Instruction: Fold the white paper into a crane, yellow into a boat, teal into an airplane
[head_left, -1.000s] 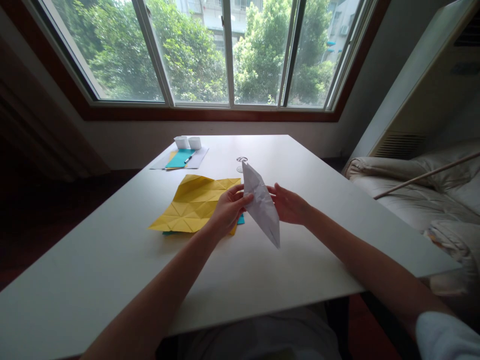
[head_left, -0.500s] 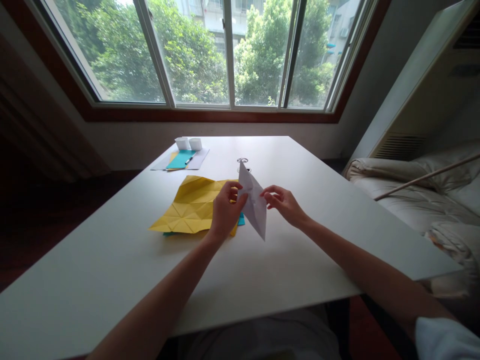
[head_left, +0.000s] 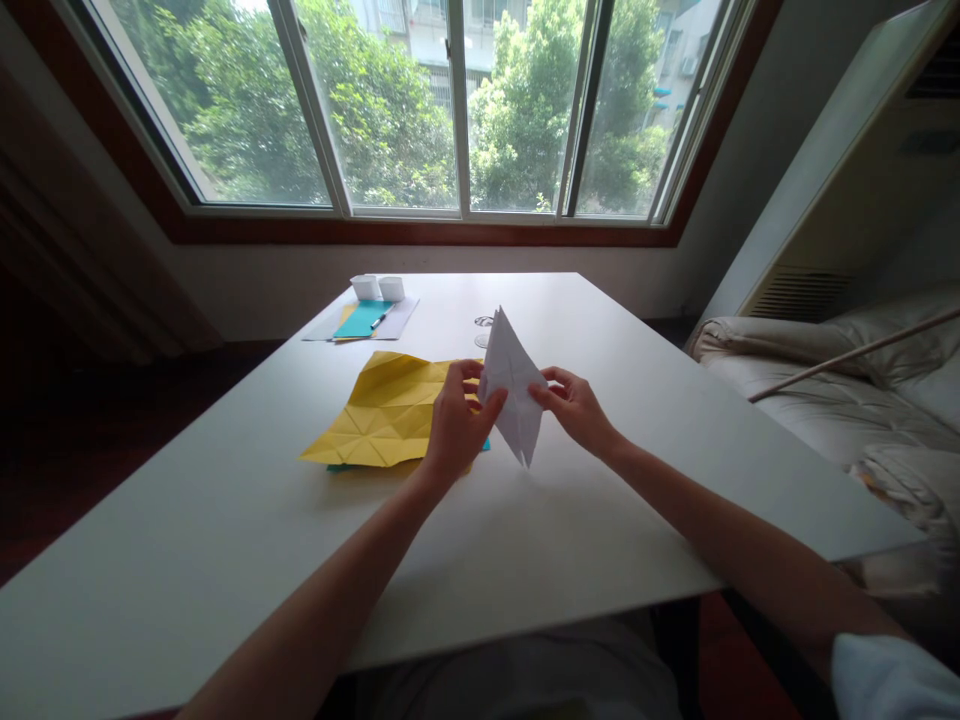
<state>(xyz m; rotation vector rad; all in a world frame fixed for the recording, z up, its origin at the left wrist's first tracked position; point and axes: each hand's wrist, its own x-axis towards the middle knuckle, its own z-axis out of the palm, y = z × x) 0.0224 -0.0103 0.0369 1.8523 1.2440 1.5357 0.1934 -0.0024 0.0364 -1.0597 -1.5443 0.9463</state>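
A white folded paper (head_left: 516,375), shaped like a narrow diamond with a split lower tip, is held up above the table. My left hand (head_left: 463,418) grips its left edge, thumb on the near face and fingers behind. On the right edge, my right hand (head_left: 571,405) pinches it between thumb and fingers. Just left of the folded paper lies a creased yellow sheet (head_left: 382,410), partly hidden by my left hand. A bit of teal paper (head_left: 341,467) shows from beneath the yellow sheet.
Two small white cups (head_left: 379,288) stand at the table's far left. Close by, a pen (head_left: 382,316) rests on teal paper (head_left: 358,320) over other sheets. A thin ring-shaped item (head_left: 483,321) lies behind the folded paper. The white table (head_left: 637,500) ends before the window wall.
The folded paper has turned to show more of its face, its top tip shifting right and up. My right thumb and fingers have closed on its right edge.
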